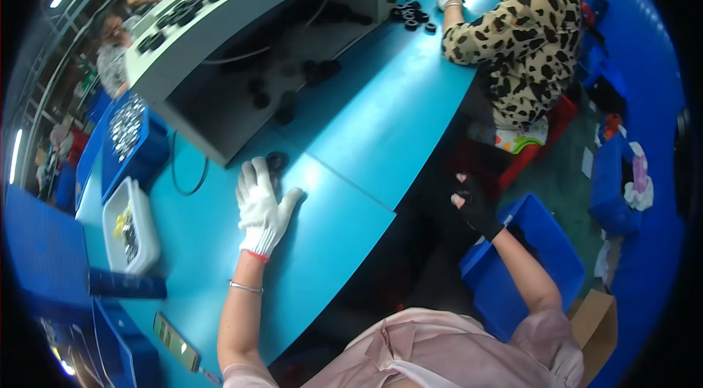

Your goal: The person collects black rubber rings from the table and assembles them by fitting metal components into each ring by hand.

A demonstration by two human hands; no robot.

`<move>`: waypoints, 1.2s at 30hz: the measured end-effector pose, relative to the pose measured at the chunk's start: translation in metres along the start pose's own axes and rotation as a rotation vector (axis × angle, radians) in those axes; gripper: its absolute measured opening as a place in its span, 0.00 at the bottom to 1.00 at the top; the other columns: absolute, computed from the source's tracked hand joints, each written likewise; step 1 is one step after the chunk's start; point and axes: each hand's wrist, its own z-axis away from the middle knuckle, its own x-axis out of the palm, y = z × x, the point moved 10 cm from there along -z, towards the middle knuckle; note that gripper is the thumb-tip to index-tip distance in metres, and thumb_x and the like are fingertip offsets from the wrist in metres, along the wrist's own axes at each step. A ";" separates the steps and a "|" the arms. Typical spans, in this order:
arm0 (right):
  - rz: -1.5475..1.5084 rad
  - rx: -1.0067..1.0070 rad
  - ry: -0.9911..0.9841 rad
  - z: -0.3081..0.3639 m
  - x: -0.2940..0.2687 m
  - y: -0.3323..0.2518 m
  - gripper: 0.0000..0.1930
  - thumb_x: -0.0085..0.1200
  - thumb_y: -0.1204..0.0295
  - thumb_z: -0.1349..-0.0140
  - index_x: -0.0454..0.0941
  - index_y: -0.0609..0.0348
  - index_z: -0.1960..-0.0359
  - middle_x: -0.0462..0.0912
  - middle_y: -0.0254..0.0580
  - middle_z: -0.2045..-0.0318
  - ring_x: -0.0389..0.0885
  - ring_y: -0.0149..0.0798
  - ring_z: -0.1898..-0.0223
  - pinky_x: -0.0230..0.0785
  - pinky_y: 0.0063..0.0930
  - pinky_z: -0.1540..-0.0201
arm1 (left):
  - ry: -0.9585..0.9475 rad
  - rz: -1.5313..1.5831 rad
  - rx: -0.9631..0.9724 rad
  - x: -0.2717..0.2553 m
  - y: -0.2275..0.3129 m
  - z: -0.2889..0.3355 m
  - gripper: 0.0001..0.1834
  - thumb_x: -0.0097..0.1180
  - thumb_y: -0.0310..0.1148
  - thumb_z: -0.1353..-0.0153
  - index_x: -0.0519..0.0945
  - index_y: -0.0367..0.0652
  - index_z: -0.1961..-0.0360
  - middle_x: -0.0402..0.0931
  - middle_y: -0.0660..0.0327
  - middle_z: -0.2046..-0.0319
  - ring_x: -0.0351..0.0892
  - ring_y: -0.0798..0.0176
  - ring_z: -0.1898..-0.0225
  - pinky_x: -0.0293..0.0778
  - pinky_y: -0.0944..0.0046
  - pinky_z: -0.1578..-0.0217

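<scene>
My left hand (259, 205), in a white knit glove with a red cuff edge, lies flat on the blue tabletop (205, 241). Its fingers are stretched out and the thumb stands apart. Right by the fingertips is a black ring-shaped part (276, 162); whether they touch it I cannot tell. My right hand (477, 209), in a black glove with bare fingertips, is off the table edge, above the near end of a blue bin (545, 241). Two of its fingertips show apart, with nothing visible between them; the other fingers blend into the dark background.
A pale machine housing (183, 88) stands over the table, black parts (285, 106) beneath it. At left are a white tray (150, 230), a blue bin of metal pieces (135, 157) and a phone (176, 342). A co-worker in a spotted top (527, 29) sits at the far right.
</scene>
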 end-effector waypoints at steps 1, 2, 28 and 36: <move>-0.017 -0.063 0.039 -0.018 -0.016 -0.017 0.26 0.55 0.79 0.45 0.63 0.64 0.43 0.69 0.45 0.45 0.67 0.38 0.42 0.60 0.28 0.42 | -0.022 -0.028 0.013 0.008 0.008 -0.012 0.46 0.57 0.50 0.49 0.53 0.34 0.36 0.51 0.37 0.37 0.50 0.34 0.37 0.47 0.45 0.37; -0.041 -0.129 0.065 -0.039 -0.023 -0.035 0.26 0.55 0.79 0.45 0.63 0.63 0.43 0.70 0.44 0.45 0.68 0.38 0.42 0.61 0.28 0.43 | -0.042 -0.051 0.022 0.016 0.007 -0.022 0.47 0.56 0.52 0.49 0.52 0.34 0.36 0.50 0.38 0.37 0.49 0.34 0.37 0.44 0.44 0.36; 0.588 -0.563 -0.271 -0.163 0.131 -0.179 0.18 0.52 0.73 0.43 0.72 0.62 0.50 0.75 0.50 0.55 0.73 0.49 0.51 0.64 0.36 0.47 | 0.055 0.254 0.356 -0.038 0.021 -0.010 0.44 0.66 0.45 0.61 0.65 0.35 0.43 0.64 0.45 0.46 0.64 0.41 0.44 0.62 0.45 0.44; 0.666 -0.500 -0.296 -0.166 0.108 -0.192 0.17 0.57 0.68 0.47 0.74 0.52 0.54 0.77 0.38 0.56 0.77 0.42 0.57 0.71 0.34 0.60 | -0.287 0.313 0.476 -0.015 0.078 -0.009 0.38 0.60 0.51 0.53 0.66 0.31 0.49 0.65 0.43 0.53 0.65 0.38 0.51 0.62 0.45 0.47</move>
